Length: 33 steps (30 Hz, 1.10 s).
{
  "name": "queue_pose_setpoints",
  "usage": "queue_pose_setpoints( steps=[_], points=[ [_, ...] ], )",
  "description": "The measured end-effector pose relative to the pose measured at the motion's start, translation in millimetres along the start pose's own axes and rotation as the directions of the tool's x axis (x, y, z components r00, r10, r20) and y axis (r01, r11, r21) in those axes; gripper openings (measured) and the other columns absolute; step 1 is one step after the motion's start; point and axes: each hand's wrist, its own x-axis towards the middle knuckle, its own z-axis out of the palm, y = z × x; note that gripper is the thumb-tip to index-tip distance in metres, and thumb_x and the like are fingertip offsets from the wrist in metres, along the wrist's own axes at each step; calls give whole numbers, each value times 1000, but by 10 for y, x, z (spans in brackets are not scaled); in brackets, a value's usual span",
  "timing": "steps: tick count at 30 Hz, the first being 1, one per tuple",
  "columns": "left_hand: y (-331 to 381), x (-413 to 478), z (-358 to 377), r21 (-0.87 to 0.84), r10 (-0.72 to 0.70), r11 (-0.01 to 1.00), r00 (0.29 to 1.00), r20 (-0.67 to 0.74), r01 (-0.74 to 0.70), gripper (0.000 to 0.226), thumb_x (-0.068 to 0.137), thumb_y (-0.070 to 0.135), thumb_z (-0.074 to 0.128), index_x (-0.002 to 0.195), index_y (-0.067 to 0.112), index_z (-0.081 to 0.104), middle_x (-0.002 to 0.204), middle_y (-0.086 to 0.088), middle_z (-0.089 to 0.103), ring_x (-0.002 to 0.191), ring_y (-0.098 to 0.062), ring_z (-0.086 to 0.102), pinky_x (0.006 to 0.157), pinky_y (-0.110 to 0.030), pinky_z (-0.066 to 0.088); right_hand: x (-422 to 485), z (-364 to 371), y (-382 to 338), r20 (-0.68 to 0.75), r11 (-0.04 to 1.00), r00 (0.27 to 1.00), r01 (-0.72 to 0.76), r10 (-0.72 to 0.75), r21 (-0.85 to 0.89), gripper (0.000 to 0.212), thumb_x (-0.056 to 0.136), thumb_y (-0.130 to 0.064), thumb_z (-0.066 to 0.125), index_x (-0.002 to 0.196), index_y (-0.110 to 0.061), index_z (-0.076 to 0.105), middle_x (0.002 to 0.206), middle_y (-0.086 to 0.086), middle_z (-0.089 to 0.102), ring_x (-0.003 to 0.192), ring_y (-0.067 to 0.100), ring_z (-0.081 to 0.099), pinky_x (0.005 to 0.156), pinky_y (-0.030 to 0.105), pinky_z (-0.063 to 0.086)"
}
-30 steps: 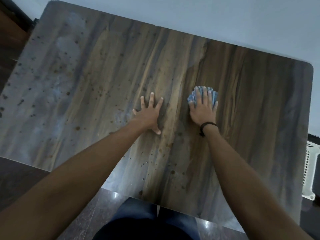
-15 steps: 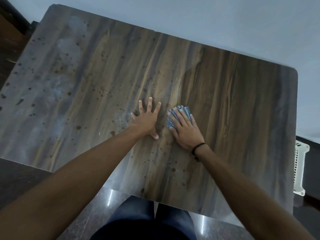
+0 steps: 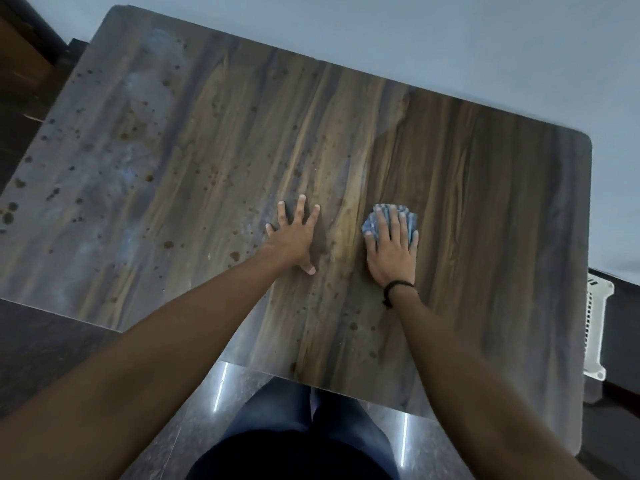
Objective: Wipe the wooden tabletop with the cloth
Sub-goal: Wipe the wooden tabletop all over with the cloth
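The wooden tabletop (image 3: 485, 202) fills most of the view; it is large, stiff and surely heavy, so in my judgement it will not shift under the wiping, and its surface looks smooth enough for fabric to slide easily. The left hand (image 3: 294, 237) lies flat on the wood with its fingers spread and holds nothing; it is near the working hand, on its thumb side, and seems only to brace the body. The right hand (image 3: 391, 252) is also flat, with straight fingers close together, and it presses down rather than grips. Directly under these fingers is the cloth (image 3: 410, 216), blue and folded into a small pad, with its edges showing just past the fingertips and at both sides. It looks soft and light, so it should bunch or slip out if the pressure is uneven; the best hold is probably a flat palm over its middle, not a pinch at a corner. Brown spots (image 3: 168, 244) are scattered on the wood, mostly beyond the left hand, well apart from the pad, with a few nearer the wrist. A dark wristband (image 3: 398, 285) sits behind the pressing hand.
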Motion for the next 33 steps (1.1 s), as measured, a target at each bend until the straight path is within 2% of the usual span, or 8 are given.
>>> queue_pose_setpoints(
  steps=[3, 7, 10, 12, 17, 23, 27, 33],
  points=[
    [-34, -133, 125, 1, -24, 1000, 1000, -4, 24, 150, 63, 42, 92, 154, 27, -26, 152, -3, -48, 143, -47, -31, 113, -72, 11, -373, 155, -197, 55, 971, 972, 232, -229, -56, 60, 107, -50, 25, 162, -32, 12, 170, -4, 3, 157, 19, -3, 126, 55, 1],
    [-107, -261, 335, 31, -19, 999, 1000, 14, 19, 150, 64, 38, 92, 154, 26, -27, 151, -3, -48, 142, -47, -32, 113, -73, 9, -450, 80, 260, 228, 667, 680, 731, -697, -140, 56, 108, -50, 23, 161, -35, 18, 169, -7, 14, 157, 16, 8, 124, 54, 16],
    [-109, -267, 331, 21, -9, 1000, 1000, 4, 9, 148, 65, 34, 92, 154, 27, -26, 153, -2, -47, 142, -45, -33, 114, -73, 8, -221, 3, 218, 59, 963, 964, 262, -258, -60, 56, 108, -45, 27, 162, -36, 14, 170, -6, 8, 157, 18, 4, 124, 57, 12],
    [-99, -295, 317, 18, -25, 1000, 1000, 11, 24, 148, 65, 35, 92, 154, 27, -26, 153, -1, -46, 143, -45, -32, 114, -72, 9, -381, 72, 25, 0, 1000, 1000, 20, -20, 22, 57, 108, -42, 29, 162, -33, 13, 171, -3, 6, 157, 20, 2, 125, 56, 7],
    [-117, -489, 469, 56, -39, 998, 999, -28, 41, 150, 62, 41, 93, 154, 27, -26, 153, -2, -47, 143, -45, -31, 116, -70, 9, -1183, 252, 283, 116, 816, 820, 571, -561, -88, 55, 108, -43, 31, 161, -34, 20, 169, -6, 15, 157, 15, 6, 124, 54, 16],
    [-195, -807, 969, 24, -55, 998, 998, -13, 55, 149, 63, 40, 92, 155, 28, -24, 155, 0, -44, 145, -44, -28, 114, -71, 9, -1219, 271, 184, -28, 997, 997, 75, -74, 31, 57, 108, -40, 29, 162, -32, 14, 170, -3, 6, 157, 19, 0, 126, 55, 4],
    [-202, -819, 947, -16, -38, 999, 999, -1, 38, 149, 63, 38, 93, 155, 29, -24, 155, 2, -44, 144, -43, -31, 113, -72, 8, -1632, 378, 449, 141, 738, 744, 667, -653, -97, 54, 108, -44, 29, 160, -34, 21, 169, -5, 17, 157, 16, 9, 125, 53, 15],
    [-200, -905, 1025, -20, -50, 999, 998, -32, 50, 144, 66, 39, 91, 157, 26, -19, 156, 0, -43, 145, -44, -29, 115, -71, 10, -1650, 414, 222, -32, 995, 995, 94, -95, -18, 58, 108, -41, 28, 162, -30, 15, 170, -1, 10, 157, 20, 2, 125, 55, 3]
  ],
)
